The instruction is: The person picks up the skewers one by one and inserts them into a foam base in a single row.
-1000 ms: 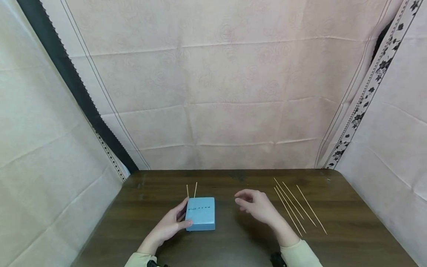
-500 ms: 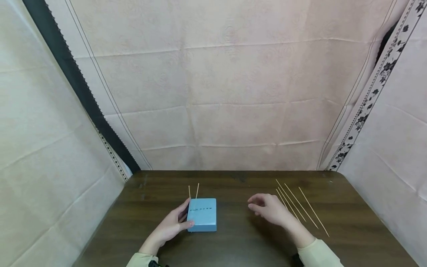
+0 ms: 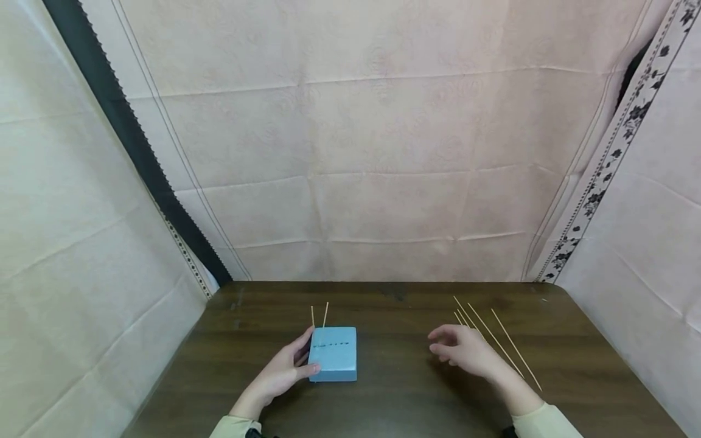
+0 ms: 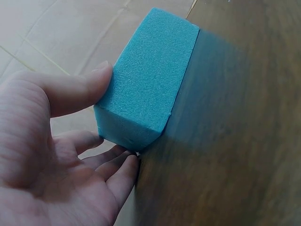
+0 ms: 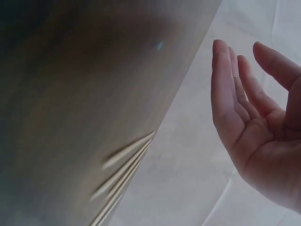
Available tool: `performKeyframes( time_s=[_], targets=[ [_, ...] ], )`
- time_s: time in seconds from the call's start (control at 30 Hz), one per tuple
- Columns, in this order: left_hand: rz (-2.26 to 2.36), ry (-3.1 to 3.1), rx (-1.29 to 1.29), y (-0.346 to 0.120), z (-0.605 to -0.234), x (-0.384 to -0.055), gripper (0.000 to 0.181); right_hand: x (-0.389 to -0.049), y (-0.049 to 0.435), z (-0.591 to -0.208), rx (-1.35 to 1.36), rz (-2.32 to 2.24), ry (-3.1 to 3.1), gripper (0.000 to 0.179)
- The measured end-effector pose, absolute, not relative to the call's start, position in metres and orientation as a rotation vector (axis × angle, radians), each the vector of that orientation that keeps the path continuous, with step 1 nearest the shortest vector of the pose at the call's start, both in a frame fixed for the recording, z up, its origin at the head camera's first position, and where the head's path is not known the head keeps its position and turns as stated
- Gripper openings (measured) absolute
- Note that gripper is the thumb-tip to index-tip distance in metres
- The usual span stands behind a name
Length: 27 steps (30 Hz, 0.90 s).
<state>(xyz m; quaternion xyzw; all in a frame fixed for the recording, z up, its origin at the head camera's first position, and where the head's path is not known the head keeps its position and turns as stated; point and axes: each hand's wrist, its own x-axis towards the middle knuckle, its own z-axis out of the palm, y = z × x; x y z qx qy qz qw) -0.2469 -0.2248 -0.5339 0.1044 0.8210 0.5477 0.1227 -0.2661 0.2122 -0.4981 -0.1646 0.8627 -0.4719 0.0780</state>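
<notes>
A light blue foam block [image 3: 335,359] with a row of small dark marks on its top lies on the brown table. My left hand [image 3: 279,370] grips its left side, thumb on the near part and fingers behind. In the left wrist view the thumb presses one face of the block [image 4: 146,70]. Two thin wooden sticks [image 3: 325,314] rise from its far edge; their lower ends are hidden. My right hand [image 3: 465,351] hovers above the table with loosely bent fingers, holding nothing. It partly covers several loose skewer-like wooden sticks [image 3: 516,348], whose pointed ends show in the right wrist view.
The dark wooden table [image 3: 394,401] ends at a straight far edge. Pale cloth [image 3: 383,182] hangs behind it and on both sides, with a dark strip [image 3: 137,146] at the left and a floral band [image 3: 619,134] at the right.
My right hand has moved rightward, away from the block and over the loose sticks. The left hand keeps its grip on the block; the whole view has shifted slightly.
</notes>
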Motion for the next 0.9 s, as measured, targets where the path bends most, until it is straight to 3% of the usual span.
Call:
performKeyframes(
  time_s=[0.33, 0.9],
  targets=[
    [1.607, 2.381, 0.341, -0.225, -0.532, -0.247, 0.095, -0.256, 0.248, -0.493, -0.334, -1.417, 2.662, 0.038],
    [1.643, 2.358, 0.353, -0.225, -0.530, -0.244, 0.093, -0.269, 0.273, -0.493, -0.172, -1.212, 2.789, 0.040]
  ],
)
